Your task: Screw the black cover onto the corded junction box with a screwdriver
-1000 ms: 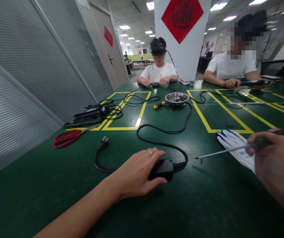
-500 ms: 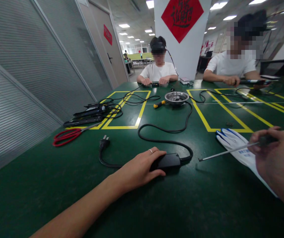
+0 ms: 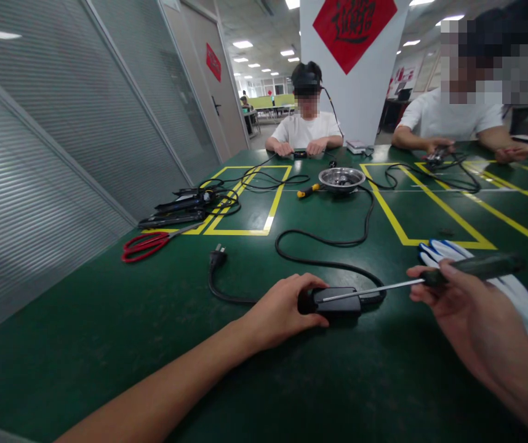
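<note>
A black power adapter (image 3: 344, 306) lies on the green table, its cable looping away behind it. My left hand (image 3: 287, 301) grips the adapter's left end between thumb and fingers. In my right hand (image 3: 471, 307) is a screwdriver (image 3: 476, 267) with a dark green handle. Its thin metal shaft points left, and the tip appears over or against the adapter's top; contact is hard to tell. The adapter's two-pin plug (image 3: 218, 255) rests on the table beyond my left forearm. Behind my right hand lies a white glove (image 3: 520, 295) with blue trim, partly covered.
Red-handled scissors (image 3: 146, 245) lie at the left, near stacked black adapters (image 3: 178, 209). Farther back stand a metal bowl (image 3: 341, 178) and a yellow-and-black tool (image 3: 308, 191). Two people in white shirts sit across the table, cables before them. A glass partition borders the left side.
My right hand has brought the screwdriver left, its tip now at the adapter. My left fingers have curled around the adapter's end. The view has shifted, and the right-hand person's hands have moved apart.
</note>
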{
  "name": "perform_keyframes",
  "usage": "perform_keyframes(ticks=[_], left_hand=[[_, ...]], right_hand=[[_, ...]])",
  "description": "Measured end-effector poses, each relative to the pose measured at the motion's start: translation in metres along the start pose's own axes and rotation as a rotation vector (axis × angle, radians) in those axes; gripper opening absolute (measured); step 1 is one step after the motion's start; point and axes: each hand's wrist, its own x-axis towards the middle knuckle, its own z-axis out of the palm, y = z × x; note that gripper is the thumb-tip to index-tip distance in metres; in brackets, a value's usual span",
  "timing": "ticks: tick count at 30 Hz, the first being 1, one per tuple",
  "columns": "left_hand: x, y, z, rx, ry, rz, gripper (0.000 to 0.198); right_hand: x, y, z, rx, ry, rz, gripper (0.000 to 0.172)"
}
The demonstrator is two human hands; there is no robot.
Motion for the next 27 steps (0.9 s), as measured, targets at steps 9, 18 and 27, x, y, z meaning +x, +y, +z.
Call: perform_keyframes(ticks=[9,18,27], left_hand=[[-0.0004,-0.0006,-0.0006,0.007,0.005,0.016,0.05],[-0.0006,-0.0004,-0.0006,-0.003,-0.005,-0.001,0.05],[-0.0012,-0.0019,-0.0005,0.014,0.0,-0.008,0.051]], right_hand=[[0.0026,0.0032,-0.0028,-0.002,0.017,0.0,0.027],[0.0004,0.0005,0.0001,0.008,0.024,0.026,0.024],[-0.001,-0.0013,0.0021,-0.006,0.047,0.056,0.027]])
